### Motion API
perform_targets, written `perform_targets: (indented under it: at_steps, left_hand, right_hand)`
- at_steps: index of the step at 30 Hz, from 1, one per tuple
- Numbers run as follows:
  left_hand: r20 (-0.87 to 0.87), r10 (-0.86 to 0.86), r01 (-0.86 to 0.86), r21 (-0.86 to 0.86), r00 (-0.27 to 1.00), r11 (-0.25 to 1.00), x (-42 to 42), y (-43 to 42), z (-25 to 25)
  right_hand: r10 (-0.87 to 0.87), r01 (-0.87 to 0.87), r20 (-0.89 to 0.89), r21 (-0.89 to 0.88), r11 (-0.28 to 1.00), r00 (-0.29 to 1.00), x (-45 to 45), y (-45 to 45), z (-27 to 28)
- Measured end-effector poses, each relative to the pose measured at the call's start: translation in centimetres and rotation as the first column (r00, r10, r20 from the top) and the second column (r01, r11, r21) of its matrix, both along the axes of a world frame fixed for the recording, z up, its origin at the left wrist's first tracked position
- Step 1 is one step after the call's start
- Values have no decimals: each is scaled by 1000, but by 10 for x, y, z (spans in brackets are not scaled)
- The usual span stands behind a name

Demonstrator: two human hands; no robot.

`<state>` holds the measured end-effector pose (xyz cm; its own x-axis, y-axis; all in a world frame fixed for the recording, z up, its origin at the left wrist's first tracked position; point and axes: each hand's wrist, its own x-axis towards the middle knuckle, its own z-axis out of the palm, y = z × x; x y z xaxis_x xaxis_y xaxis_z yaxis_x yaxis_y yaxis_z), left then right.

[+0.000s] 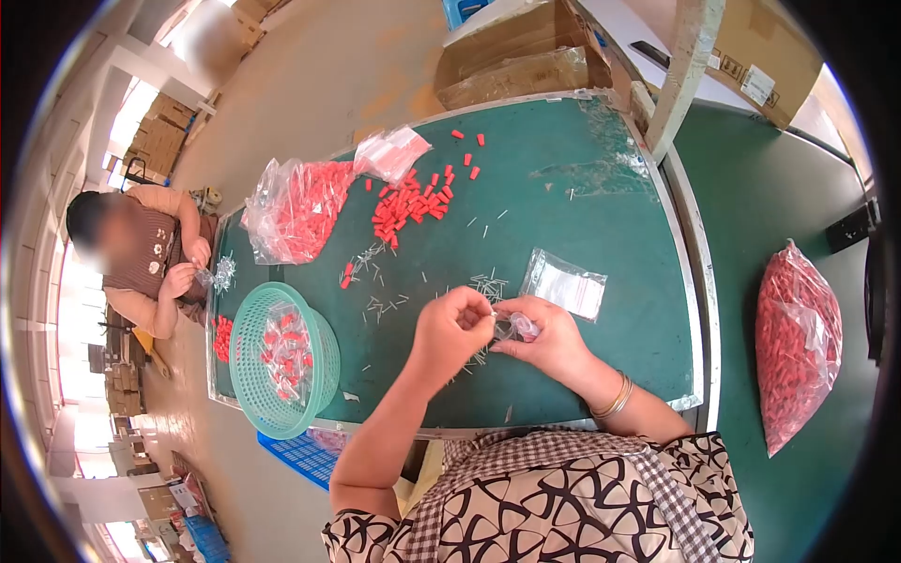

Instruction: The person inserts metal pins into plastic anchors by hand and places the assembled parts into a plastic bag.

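My right hand [547,340], with bangles at its wrist, is closed around a small clear plastic bag [522,327]. My left hand [454,330] is pinched at the near side of the bag's mouth; whatever its fingertips hold is too small to make out. Thin metal pins [487,284] lie heaped on the green table [610,361] just beyond and beneath the hands. To the right of that heap is a flat stack of clear plastic bags [565,284]. A loose pile of small red plugs [409,210] lies farther up the table.
A large bag of red plugs [298,211] stands at the table's far left. The green basket [330,361] holds filled small bags. Another person [155,244] works at the left edge. A full red sack [798,347] sits at right, beyond a white post [688,75].
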<state>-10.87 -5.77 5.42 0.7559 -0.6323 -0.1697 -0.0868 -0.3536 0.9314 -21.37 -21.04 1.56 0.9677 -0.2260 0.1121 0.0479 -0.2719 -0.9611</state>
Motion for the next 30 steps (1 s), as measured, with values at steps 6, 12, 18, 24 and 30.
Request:
perform_targets:
  at_steps: [6,12,18,24,30]
  left_hand:
    - [271,-68,57,46,960,997,-15,-5,29]
    - [448,318,-423,157,836,892,66,39,-18]
    - [705,33,-455,421,708,785,94,51,-61]
    - [803,-303,-255,480,513,840,122,39,-59]
    - [712,-395,-128,559,580,819,136,32,-55]
  right_hand:
    - [-19,19,-21,13,1000,1000,-1,-2,1]
    - [1,-1,19,11,1000,1000,-1,-2,4]
    - [20,-20,13,15,1000,1000,-4,-1,7]
    - [24,-24,6,8,1000,1000,-2,-2,7]
    - [14,-19,42,112,994,999,-1,-2,-1]
